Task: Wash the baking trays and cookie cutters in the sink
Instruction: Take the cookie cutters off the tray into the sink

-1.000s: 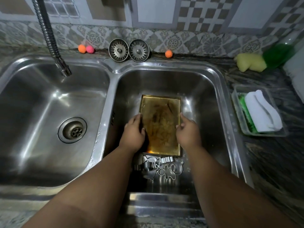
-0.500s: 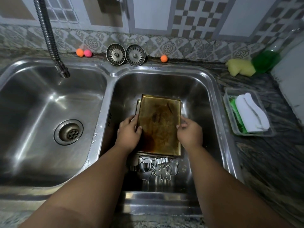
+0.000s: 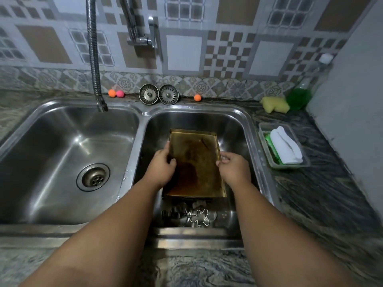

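Observation:
A stained golden baking tray (image 3: 195, 160) is held inside the right sink basin (image 3: 238, 125). My left hand (image 3: 162, 166) grips its left edge and my right hand (image 3: 234, 168) grips its right edge. Below the tray's near edge, several metal cookie cutters (image 3: 186, 215) lie on the basin floor, among them a gingerbread-man cutter (image 3: 199, 218). Whatever lies under the tray is hidden.
The left basin (image 3: 62, 146) has an open drain (image 3: 93, 177), with a flexible faucet hose (image 3: 94, 59) hanging above it. Two sink strainers (image 3: 158, 94) and small coloured balls (image 3: 116, 93) sit behind. On the right counter are a yellow sponge (image 3: 274, 104), a green soap bottle (image 3: 300, 94) and a container with a white cloth (image 3: 285, 148).
Both hands have lifted the tray up off the basin floor, its near edge rising. The view has tilted up, showing more wall and the tap.

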